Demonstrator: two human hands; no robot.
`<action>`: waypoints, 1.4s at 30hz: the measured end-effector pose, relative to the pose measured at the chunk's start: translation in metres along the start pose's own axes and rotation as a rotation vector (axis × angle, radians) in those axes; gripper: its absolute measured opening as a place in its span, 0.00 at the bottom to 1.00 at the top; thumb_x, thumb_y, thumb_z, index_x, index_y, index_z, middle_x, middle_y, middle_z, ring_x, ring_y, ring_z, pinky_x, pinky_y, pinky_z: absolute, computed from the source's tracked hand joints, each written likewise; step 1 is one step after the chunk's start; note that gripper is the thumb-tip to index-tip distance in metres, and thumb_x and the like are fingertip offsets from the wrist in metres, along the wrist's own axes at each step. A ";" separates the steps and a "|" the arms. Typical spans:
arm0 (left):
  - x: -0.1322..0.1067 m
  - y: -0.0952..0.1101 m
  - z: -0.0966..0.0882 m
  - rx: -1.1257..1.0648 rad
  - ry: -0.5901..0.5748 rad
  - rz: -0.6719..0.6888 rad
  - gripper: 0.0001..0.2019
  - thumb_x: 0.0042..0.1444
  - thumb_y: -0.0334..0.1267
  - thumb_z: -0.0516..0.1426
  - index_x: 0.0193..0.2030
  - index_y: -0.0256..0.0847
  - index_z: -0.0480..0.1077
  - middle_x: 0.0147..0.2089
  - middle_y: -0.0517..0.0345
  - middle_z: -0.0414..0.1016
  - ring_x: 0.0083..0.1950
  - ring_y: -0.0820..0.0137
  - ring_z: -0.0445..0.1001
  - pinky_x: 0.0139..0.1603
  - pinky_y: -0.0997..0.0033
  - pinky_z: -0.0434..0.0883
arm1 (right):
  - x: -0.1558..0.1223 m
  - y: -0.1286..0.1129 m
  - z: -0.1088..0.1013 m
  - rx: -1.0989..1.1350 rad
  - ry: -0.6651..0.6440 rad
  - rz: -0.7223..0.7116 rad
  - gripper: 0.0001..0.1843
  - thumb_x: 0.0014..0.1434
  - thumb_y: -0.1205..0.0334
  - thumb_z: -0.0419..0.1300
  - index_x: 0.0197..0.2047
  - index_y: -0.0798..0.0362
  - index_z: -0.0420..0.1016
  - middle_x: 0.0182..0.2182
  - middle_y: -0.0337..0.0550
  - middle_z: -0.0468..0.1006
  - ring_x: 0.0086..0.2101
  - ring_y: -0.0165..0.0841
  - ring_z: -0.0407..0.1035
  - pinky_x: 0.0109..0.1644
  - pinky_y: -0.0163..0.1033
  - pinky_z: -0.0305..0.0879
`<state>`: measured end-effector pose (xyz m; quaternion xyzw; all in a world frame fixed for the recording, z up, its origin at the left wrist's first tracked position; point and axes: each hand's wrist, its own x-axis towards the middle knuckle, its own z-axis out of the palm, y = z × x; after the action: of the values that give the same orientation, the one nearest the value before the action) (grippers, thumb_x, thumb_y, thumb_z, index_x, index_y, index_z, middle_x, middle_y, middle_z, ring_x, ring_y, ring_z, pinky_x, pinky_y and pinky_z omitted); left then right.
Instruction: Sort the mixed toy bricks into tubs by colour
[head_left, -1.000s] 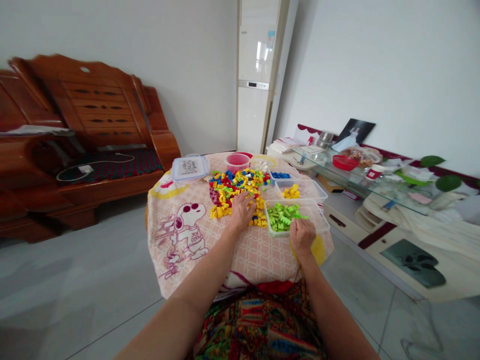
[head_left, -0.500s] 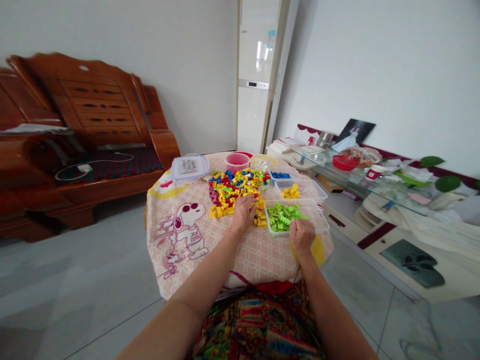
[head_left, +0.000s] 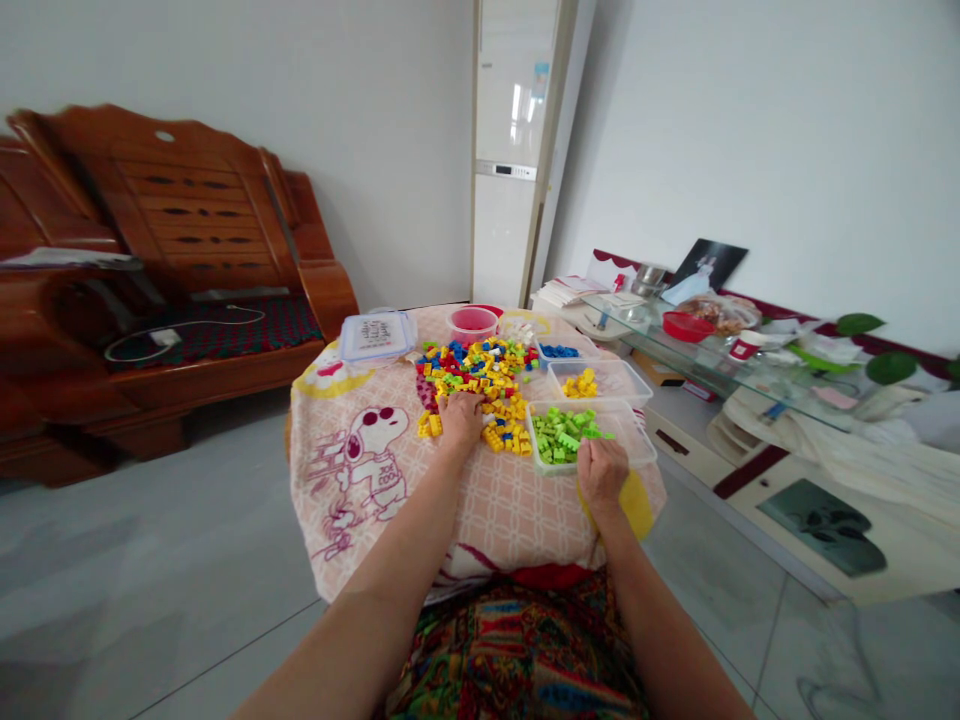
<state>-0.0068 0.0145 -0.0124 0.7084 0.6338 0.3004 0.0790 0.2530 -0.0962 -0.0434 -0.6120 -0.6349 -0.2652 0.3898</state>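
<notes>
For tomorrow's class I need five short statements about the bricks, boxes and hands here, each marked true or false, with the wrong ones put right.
1. The box of yellow bricks stands between the box of blue bricks and the box of green bricks. True.
2. The left hand is at the near side of the mixed brick pile. True.
3. The right hand is at the box of blue bricks. False: it is at the near side of the box of green bricks.
4. The pink bowl stands nearer the person than the pile. False: it stands beyond the pile.
5. The dog on the tablecloth wears dark glasses. True.
</notes>
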 end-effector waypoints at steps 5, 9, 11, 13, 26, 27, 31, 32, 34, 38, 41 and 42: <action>-0.001 0.001 -0.006 0.035 0.016 -0.042 0.16 0.63 0.33 0.55 0.50 0.48 0.82 0.56 0.49 0.81 0.63 0.53 0.72 0.71 0.45 0.59 | 0.000 -0.001 -0.002 0.010 -0.008 0.005 0.21 0.71 0.63 0.49 0.25 0.49 0.67 0.24 0.45 0.73 0.30 0.38 0.64 0.40 0.43 0.54; -0.002 0.003 -0.007 0.031 0.018 -0.042 0.12 0.61 0.32 0.56 0.43 0.46 0.82 0.54 0.49 0.82 0.62 0.52 0.73 0.69 0.45 0.60 | 0.000 -0.002 -0.002 0.021 -0.014 0.018 0.21 0.71 0.63 0.50 0.25 0.49 0.67 0.25 0.46 0.73 0.31 0.38 0.64 0.40 0.43 0.53; -0.002 0.003 -0.006 0.018 0.027 -0.038 0.11 0.60 0.31 0.57 0.41 0.46 0.81 0.52 0.50 0.82 0.61 0.53 0.73 0.69 0.45 0.60 | 0.000 -0.001 -0.001 0.017 -0.001 0.013 0.21 0.71 0.63 0.50 0.25 0.49 0.67 0.25 0.45 0.73 0.30 0.38 0.64 0.40 0.43 0.54; -0.002 0.002 -0.005 0.000 0.037 -0.029 0.10 0.59 0.30 0.57 0.40 0.46 0.80 0.51 0.51 0.83 0.60 0.54 0.73 0.69 0.47 0.60 | 0.000 -0.001 -0.001 0.008 0.011 -0.001 0.21 0.72 0.63 0.49 0.25 0.49 0.67 0.24 0.45 0.73 0.30 0.38 0.65 0.41 0.43 0.54; -0.022 0.031 0.009 -0.241 0.122 0.330 0.11 0.66 0.36 0.54 0.50 0.43 0.77 0.51 0.49 0.82 0.56 0.58 0.77 0.66 0.52 0.66 | 0.000 -0.002 -0.001 0.009 0.006 0.006 0.21 0.71 0.62 0.49 0.24 0.49 0.67 0.24 0.45 0.72 0.31 0.38 0.64 0.40 0.43 0.54; -0.026 0.038 0.013 -0.274 0.106 0.403 0.11 0.67 0.36 0.54 0.50 0.43 0.77 0.50 0.48 0.83 0.55 0.58 0.77 0.66 0.52 0.67 | 0.000 -0.002 -0.001 0.012 0.000 0.012 0.21 0.71 0.62 0.49 0.24 0.49 0.67 0.24 0.45 0.72 0.31 0.38 0.64 0.41 0.43 0.54; -0.039 0.058 0.025 -0.377 0.021 0.632 0.13 0.69 0.39 0.53 0.50 0.42 0.78 0.49 0.47 0.83 0.55 0.60 0.77 0.63 0.54 0.70 | 0.000 -0.001 -0.001 0.008 0.000 0.009 0.21 0.72 0.62 0.49 0.24 0.48 0.66 0.24 0.45 0.73 0.31 0.39 0.64 0.40 0.43 0.53; -0.041 0.060 0.027 -0.387 0.010 0.660 0.13 0.69 0.39 0.53 0.51 0.42 0.78 0.50 0.47 0.83 0.56 0.60 0.77 0.64 0.54 0.71 | 0.000 -0.001 -0.001 0.002 0.006 0.002 0.22 0.72 0.61 0.49 0.24 0.48 0.66 0.24 0.46 0.73 0.30 0.39 0.64 0.39 0.43 0.53; -0.040 0.059 0.028 -0.388 0.006 0.676 0.14 0.70 0.40 0.53 0.54 0.42 0.78 0.53 0.46 0.82 0.58 0.60 0.77 0.65 0.53 0.70 | 0.001 -0.001 -0.001 -0.008 0.012 -0.007 0.22 0.72 0.61 0.49 0.24 0.48 0.66 0.24 0.45 0.73 0.30 0.39 0.64 0.39 0.43 0.53; -0.027 0.042 0.024 -0.324 0.081 0.514 0.16 0.69 0.38 0.53 0.59 0.40 0.76 0.58 0.43 0.80 0.60 0.58 0.76 0.67 0.53 0.69 | 0.001 -0.002 -0.002 -0.019 0.008 0.009 0.22 0.72 0.62 0.49 0.24 0.48 0.66 0.24 0.45 0.73 0.31 0.39 0.65 0.40 0.43 0.54; -0.010 0.021 0.016 -0.217 0.163 0.278 0.18 0.66 0.33 0.53 0.60 0.40 0.76 0.59 0.43 0.79 0.62 0.57 0.75 0.67 0.53 0.68 | 0.001 -0.003 -0.002 -0.019 0.013 0.004 0.22 0.72 0.62 0.49 0.25 0.48 0.66 0.24 0.45 0.74 0.31 0.39 0.65 0.40 0.43 0.54; -0.004 0.014 0.012 -0.183 0.191 0.196 0.19 0.65 0.32 0.52 0.60 0.39 0.76 0.59 0.42 0.79 0.62 0.56 0.75 0.68 0.53 0.68 | 0.001 -0.003 -0.002 -0.018 0.011 0.002 0.22 0.72 0.62 0.49 0.25 0.48 0.66 0.24 0.45 0.74 0.31 0.38 0.65 0.40 0.43 0.54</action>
<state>0.0114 0.0112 -0.0167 0.7250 0.5361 0.4292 0.0528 0.2505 -0.0978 -0.0411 -0.6146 -0.6296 -0.2739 0.3884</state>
